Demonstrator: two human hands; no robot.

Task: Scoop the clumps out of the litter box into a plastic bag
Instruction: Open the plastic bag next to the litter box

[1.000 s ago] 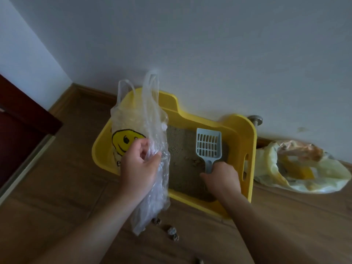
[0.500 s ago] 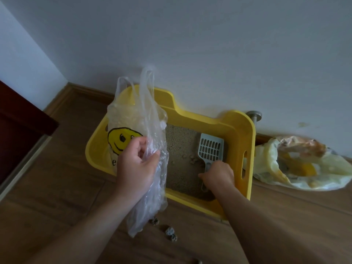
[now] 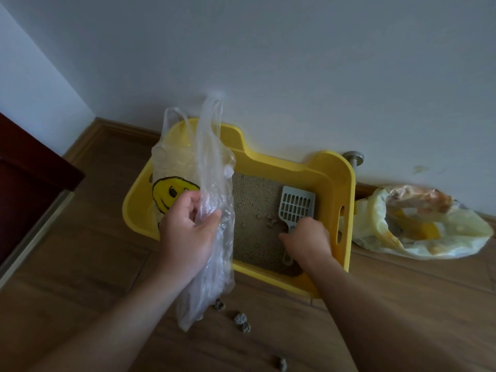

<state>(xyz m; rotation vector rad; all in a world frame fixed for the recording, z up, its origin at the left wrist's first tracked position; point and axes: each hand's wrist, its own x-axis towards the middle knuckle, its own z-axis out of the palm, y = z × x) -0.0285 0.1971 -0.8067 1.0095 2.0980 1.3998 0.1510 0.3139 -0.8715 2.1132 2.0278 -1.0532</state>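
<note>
A yellow litter box (image 3: 346, 183) stands on the wooden floor against the white wall, with sandy litter (image 3: 252, 210) inside. My left hand (image 3: 188, 232) grips a clear plastic bag (image 3: 212, 162) with a yellow smiley face, held upright over the box's left side. My right hand (image 3: 306, 240) holds the handle of a grey slotted scoop (image 3: 296, 206), whose head rests on the litter at the right of the box. A few small clumps (image 3: 271, 221) lie on the litter just left of the scoop.
Several clumps (image 3: 241, 320) lie on the floor in front of the box. A crumpled yellowish bag (image 3: 418, 224) sits to the right by the wall. A metal door stopper (image 3: 353, 158) is behind the box. Dark red furniture (image 3: 29, 181) is at left.
The scoop's head has come down from above the litter onto its surface, near the clumps. The bag and my left hand stay in much the same place.
</note>
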